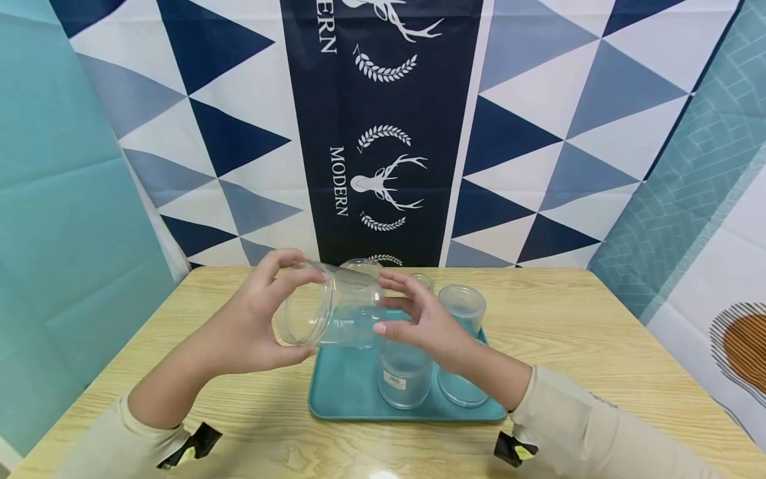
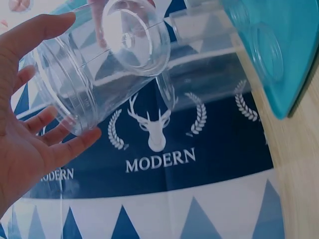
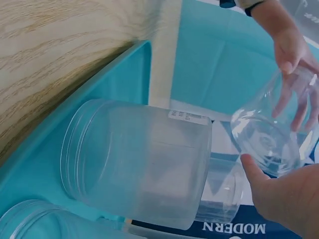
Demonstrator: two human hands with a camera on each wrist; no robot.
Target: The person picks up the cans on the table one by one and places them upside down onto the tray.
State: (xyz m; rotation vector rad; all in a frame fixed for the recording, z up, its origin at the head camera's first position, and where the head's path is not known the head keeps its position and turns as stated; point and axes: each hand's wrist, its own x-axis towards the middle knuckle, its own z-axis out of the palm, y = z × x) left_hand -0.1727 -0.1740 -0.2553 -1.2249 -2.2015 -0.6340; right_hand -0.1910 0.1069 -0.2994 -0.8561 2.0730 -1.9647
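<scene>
A clear plastic jar [image 1: 353, 316] is held tilted on its side above the left part of a teal tray [image 1: 341, 396]. My left hand [image 1: 245, 319] grips it round the ringed mouth end, thumb below and fingers above in the head view. At the base end is my right hand [image 1: 427, 326], its fingers on the upper edge and its thumb lower down. In the right wrist view that thumb lies at the edge of the jar's round base [image 3: 266, 137]. Below the right hand, a labelled jar [image 1: 403, 382] stands upside down on the tray.
More clear jars stand on the tray: one at the back right [image 1: 463, 303], one at the front right [image 1: 463, 389], and others partly hidden behind the hands. The tray rests on a wooden table [image 1: 532, 306] before a patterned cloth [image 1: 383, 133].
</scene>
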